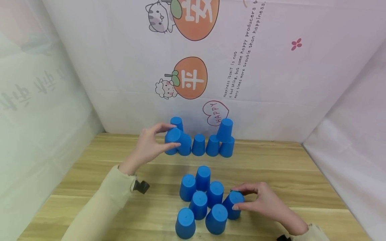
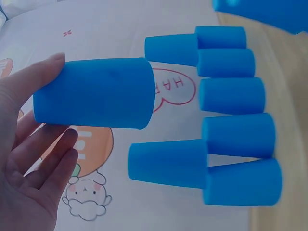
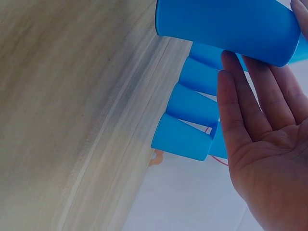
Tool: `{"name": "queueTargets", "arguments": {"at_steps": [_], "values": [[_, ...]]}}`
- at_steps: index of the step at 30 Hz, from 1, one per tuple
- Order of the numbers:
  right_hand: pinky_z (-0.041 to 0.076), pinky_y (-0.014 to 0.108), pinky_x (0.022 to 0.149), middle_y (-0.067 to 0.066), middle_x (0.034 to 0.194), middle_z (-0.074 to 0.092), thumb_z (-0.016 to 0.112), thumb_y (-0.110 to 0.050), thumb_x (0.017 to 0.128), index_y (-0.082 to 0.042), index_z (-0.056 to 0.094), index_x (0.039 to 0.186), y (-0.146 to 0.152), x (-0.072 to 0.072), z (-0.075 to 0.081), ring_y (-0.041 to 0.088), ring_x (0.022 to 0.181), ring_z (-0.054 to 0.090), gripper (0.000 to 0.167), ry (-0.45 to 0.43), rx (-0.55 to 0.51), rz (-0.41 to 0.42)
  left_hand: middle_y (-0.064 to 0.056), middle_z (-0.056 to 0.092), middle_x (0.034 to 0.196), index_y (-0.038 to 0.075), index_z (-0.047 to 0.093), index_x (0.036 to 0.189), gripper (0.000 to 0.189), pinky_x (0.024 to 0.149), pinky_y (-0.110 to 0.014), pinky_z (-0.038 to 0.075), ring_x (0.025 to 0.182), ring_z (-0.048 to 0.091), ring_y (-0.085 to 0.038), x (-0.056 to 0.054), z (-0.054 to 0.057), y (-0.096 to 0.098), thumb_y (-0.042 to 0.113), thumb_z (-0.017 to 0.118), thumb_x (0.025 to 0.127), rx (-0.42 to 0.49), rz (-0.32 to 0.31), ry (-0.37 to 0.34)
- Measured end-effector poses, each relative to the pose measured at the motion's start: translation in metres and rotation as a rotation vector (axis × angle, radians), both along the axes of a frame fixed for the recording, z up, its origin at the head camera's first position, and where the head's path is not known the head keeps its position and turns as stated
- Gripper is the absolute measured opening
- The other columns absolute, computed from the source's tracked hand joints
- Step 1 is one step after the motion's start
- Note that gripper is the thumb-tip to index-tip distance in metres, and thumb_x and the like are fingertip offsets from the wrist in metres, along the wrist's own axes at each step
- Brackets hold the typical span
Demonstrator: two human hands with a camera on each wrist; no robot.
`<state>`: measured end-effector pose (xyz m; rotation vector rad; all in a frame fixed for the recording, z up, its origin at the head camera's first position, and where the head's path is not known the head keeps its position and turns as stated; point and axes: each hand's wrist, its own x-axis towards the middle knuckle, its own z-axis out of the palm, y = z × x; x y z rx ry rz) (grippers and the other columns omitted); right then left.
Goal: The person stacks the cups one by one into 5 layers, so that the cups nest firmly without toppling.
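My left hand (image 1: 149, 142) pinches an upside-down blue cup (image 1: 173, 135) between thumb and fingers, held up in front of the back row. In the left wrist view this held cup (image 2: 96, 94) is apart from the stacked ones. Behind it, several blue cups stand mouth down in a row, such as the middle cup (image 1: 198, 145). One upper cup (image 1: 176, 122) sits on the row's left end, another upper cup (image 1: 225, 130) on its right end. My right hand (image 1: 265, 202) grips a blue cup (image 1: 233, 207) at the right of the front group; whether it touches the table is unclear.
Several more upside-down blue cups stand close together at the front, among them a rear cup (image 1: 203, 178) and a near-left cup (image 1: 185, 224). Under everything lies a wood-grain table (image 1: 144, 214). A printed white cloth (image 1: 271, 110) hangs behind the back row.
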<state>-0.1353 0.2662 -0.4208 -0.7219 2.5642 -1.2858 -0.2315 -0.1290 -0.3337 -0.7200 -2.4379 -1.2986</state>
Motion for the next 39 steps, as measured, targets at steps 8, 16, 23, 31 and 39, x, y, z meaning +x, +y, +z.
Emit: {"name": "queueTargets", "arguments": {"at_steps": [8,16,23,31,39], "values": [[0.058,0.049,0.085,-0.009,0.113,0.073,0.083,-0.036,0.086,-0.009,0.074,0.121,0.001,-0.001,0.000,0.015,0.099,0.070,0.045,0.011,0.000,0.005,-0.002,0.066,0.131,0.012,0.061,0.133,0.060,0.105,-0.049,0.046,0.124,0.059,-0.021,-0.037,0.032,0.017,0.037,0.085,0.085,0.007,0.033,0.026],[0.058,0.049,0.086,-0.009,0.114,0.073,0.082,-0.036,0.087,-0.009,0.074,0.121,0.001,-0.001,-0.001,0.014,0.100,0.069,0.045,0.012,0.004,0.009,-0.002,0.066,0.129,0.013,0.063,0.131,0.056,0.103,-0.041,0.049,0.123,0.060,-0.021,-0.072,0.045,0.035,0.037,0.084,0.085,-0.053,0.032,0.036],[0.058,0.047,0.086,-0.009,0.113,0.073,0.083,-0.036,0.087,-0.009,0.074,0.121,0.001,0.000,0.000,0.014,0.099,0.069,0.045,0.009,0.002,0.006,-0.001,0.069,0.119,0.012,0.069,0.125,0.052,0.102,-0.049,0.047,0.118,0.059,-0.025,-0.093,0.032,0.044,0.037,0.086,0.083,-0.046,0.035,0.004],[0.058,0.048,0.086,-0.009,0.113,0.073,0.082,-0.035,0.087,-0.009,0.074,0.121,0.001,0.000,0.000,0.014,0.099,0.070,0.044,0.004,-0.004,0.013,-0.005,0.066,0.121,0.009,0.069,0.127,0.053,0.097,-0.044,0.047,0.121,0.053,-0.030,-0.099,0.012,0.054,0.035,0.086,0.085,-0.109,0.054,-0.072],[0.058,0.047,0.086,-0.009,0.113,0.073,0.083,-0.036,0.087,-0.009,0.074,0.121,0.001,0.001,0.000,0.015,0.100,0.070,0.045,0.007,-0.006,0.008,-0.006,0.066,0.123,0.009,0.069,0.129,0.052,0.099,-0.043,0.047,0.121,0.049,-0.025,-0.101,-0.001,0.057,0.035,0.084,0.087,-0.200,0.065,-0.095]]}}
